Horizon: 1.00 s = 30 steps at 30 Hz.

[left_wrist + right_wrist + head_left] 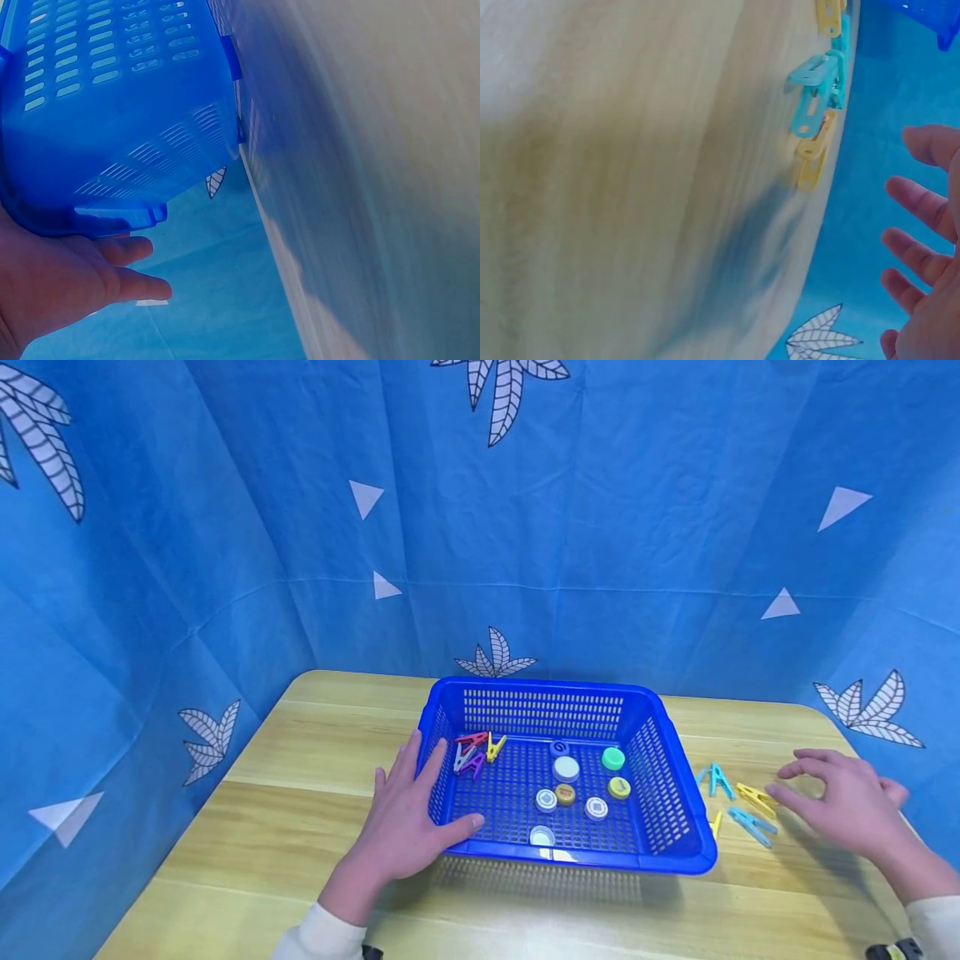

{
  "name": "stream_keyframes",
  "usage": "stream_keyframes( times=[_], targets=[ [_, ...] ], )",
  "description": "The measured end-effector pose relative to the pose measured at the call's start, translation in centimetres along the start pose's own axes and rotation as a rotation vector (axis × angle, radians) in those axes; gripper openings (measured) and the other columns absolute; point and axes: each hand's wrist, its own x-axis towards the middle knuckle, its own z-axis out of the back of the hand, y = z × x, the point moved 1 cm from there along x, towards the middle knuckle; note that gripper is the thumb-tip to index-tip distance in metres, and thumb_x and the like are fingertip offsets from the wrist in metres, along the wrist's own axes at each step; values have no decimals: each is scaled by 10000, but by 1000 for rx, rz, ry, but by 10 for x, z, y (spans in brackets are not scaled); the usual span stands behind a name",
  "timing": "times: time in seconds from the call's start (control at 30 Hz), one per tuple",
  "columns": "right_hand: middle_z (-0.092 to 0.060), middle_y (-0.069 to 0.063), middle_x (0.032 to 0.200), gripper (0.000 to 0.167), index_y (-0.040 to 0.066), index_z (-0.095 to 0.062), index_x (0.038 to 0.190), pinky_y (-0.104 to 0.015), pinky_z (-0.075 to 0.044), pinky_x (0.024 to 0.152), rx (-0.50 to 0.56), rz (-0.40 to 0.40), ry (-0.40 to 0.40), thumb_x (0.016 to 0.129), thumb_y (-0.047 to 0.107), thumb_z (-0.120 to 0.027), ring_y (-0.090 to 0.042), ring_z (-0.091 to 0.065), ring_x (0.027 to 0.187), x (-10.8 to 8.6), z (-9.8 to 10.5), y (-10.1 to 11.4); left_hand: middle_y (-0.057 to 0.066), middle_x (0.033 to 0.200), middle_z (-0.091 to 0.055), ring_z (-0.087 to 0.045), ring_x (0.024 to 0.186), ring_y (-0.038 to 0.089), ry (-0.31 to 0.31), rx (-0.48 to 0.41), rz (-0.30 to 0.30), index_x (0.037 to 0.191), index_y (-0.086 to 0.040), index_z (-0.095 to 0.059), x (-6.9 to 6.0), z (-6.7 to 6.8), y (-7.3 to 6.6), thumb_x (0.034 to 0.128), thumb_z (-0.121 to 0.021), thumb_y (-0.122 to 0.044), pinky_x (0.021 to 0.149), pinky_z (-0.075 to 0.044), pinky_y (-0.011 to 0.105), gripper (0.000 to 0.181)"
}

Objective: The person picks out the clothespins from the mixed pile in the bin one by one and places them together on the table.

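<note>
A blue plastic basket [622, 860] stands on the wooden table. My left hand [401, 827] rests on its left rim with fingers spread, the thumb lying over the front-left corner. At the right, my right hand [847, 797] is held above the table with loosely bent fingers, and nothing shows in it. Nearest to that hand is a yellow clothespin [757, 800]; a teal clothespin [752, 825] and others lie between it and the basket. Inside the basket, a red clothespin [472, 739], a purple clothespin [474, 765], a pale one and a yellow one sit together at the left.
Several bottle caps lie spread over the basket floor, among them a white cap [566, 768], a green cap [612, 758] and a yellow cap [619, 787]. A blue curtain [600, 527] with leaf prints hangs behind and beside the table [247, 827].
</note>
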Motion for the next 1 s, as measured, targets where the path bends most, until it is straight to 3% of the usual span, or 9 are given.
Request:
stream_keyframes(
  times=[0.2,0.43,1.0],
  targets=[
    [-489,-333,1309,411,50,-731,1016,-759,-132,750,5,14,-16,893,443,-734,-638,-314,1130,3,5,7,124,1663,-32,-37,1505,325,7,1,3,1605,-163,-227,0,0,-1,801,-604,-772,1115,-49,679,1077],
    [-511,-300,1308,342,65,-740,978,-736,-139,754,13,52,-57,882,394,-754,-611,-329,1136,7,12,18,145,1659,-56,-51,1501,350,-14,-19,3,1599,-151,-253,0,0,-1,809,-713,-645,1117,-42,677,1040],
    [-556,-250,1298,282,97,-749,953,-731,-145,756,28,116,-96,875,367,-764,-597,-370,1147,17,29,40,131,1663,-32,-44,1502,338,0,-3,1,1605,-159,-230,1,0,1,807,-605,-764,1119,-50,673,1070]
  ],
)
